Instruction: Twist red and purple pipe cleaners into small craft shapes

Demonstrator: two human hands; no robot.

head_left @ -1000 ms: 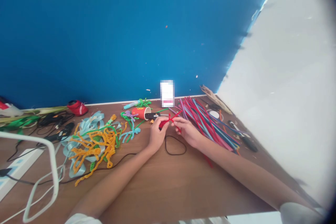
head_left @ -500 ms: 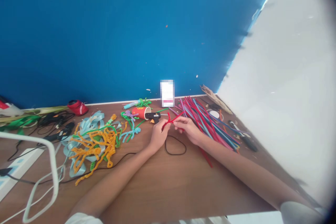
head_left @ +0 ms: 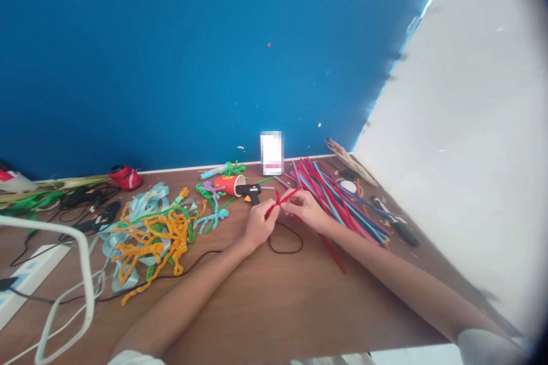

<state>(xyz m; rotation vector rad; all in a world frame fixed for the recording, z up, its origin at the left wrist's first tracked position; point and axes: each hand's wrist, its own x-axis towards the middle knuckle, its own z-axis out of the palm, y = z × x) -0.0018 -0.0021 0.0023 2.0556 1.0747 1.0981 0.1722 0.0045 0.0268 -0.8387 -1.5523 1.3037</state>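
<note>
Over the middle of the table, a red pipe cleaner (head_left: 291, 194) is pinched between both hands, bent so that short ends stick up. My left hand (head_left: 261, 219) is closed on its left part. The fingers of my right hand (head_left: 303, 207) are closed on it just to the right, almost touching the left ones. Behind my left hand lies a black glue gun (head_left: 249, 189), its nozzle pointing right, beside a red paper cup (head_left: 230, 185) on its side. A bundle of red, blue and purple pipe cleaners (head_left: 338, 199) spreads out beyond my right hand.
Orange twisted pipe cleaners (head_left: 171, 234) and light-blue ribbon (head_left: 124, 271) are heaped at the left. A white power strip (head_left: 32, 276) and a white frame (head_left: 88, 274) stand nearer. A black cord (head_left: 205, 253) crosses the table (head_left: 274, 308). A utility knife (head_left: 382, 205) lies far right.
Both hands have moved slightly down and closer together. The bent red pipe cleaner has shifted with them, and its upright end now leans differently.
</note>
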